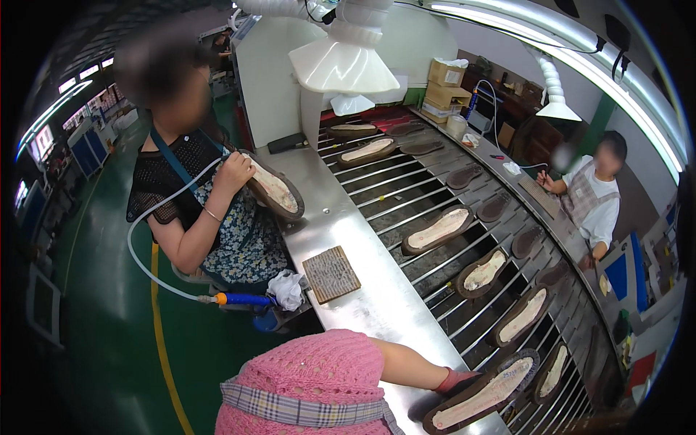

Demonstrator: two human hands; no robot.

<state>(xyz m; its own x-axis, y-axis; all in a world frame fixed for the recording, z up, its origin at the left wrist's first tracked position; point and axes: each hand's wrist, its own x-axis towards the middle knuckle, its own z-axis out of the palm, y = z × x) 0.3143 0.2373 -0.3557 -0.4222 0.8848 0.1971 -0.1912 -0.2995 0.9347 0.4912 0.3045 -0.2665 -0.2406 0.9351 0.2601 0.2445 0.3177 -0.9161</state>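
Note:
A pink knit sleeve (pixel 304 366) with a plaid strap rises from the lower edge, and my left arm reaches right across the metal bench edge. My left hand (pixel 454 380), in a reddish covering, is at the side of a dark lasted shoe (pixel 484 395), turned bottom up. Its pale bottom with small blue marks faces me. The hand looks closed on the shoe's edge, though the shoe's dark side hides the fingers. Beside it, a smaller shoe (pixel 552 371) lies bottom up on the rods. My right hand is outside the picture.
A conveyor of metal rods (pixel 395 187) carries several shoes and dark soles. On the steel bench (pixel 377 308) lies a square ridged block (pixel 331 274). At left, a co-worker holds a shoe (pixel 275 190); a hose-fed blue-orange tool (pixel 243 298) rests nearby. Another person sits opposite. White extraction hoods (pixel 344 61) hang above.

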